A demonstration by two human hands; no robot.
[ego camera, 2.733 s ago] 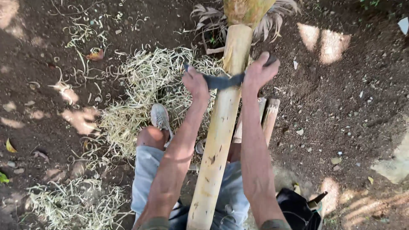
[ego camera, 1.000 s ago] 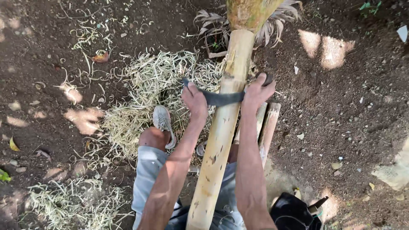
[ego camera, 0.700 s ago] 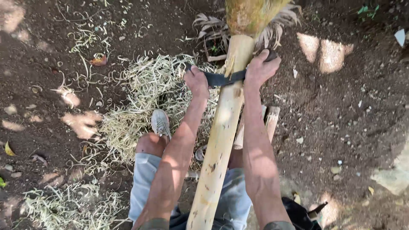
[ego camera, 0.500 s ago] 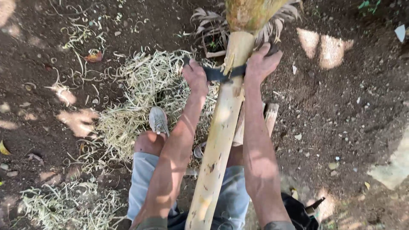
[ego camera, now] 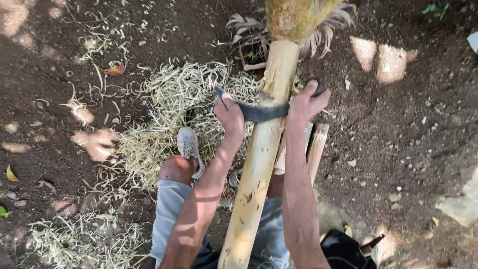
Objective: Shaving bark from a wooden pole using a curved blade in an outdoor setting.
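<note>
Hands: left hand (ego camera: 231,115) and right hand (ego camera: 304,103) are each gripping an end of the curved blade (ego camera: 261,112).
Blade: lying across the pale bamboo pole (ego camera: 259,159) (shavings (ego camera: 169,119) beside it).

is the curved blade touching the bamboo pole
Touching. The head view shows the dark curved blade lying straight across the pale bamboo pole, no gap visible, with the left hand and right hand gripping its two ends.

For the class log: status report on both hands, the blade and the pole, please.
Left hand and right hand each shut on an end of the curved blade. Blade lies across the pale bamboo pole. Shavings pile left of pole; nothing blocking.
</note>
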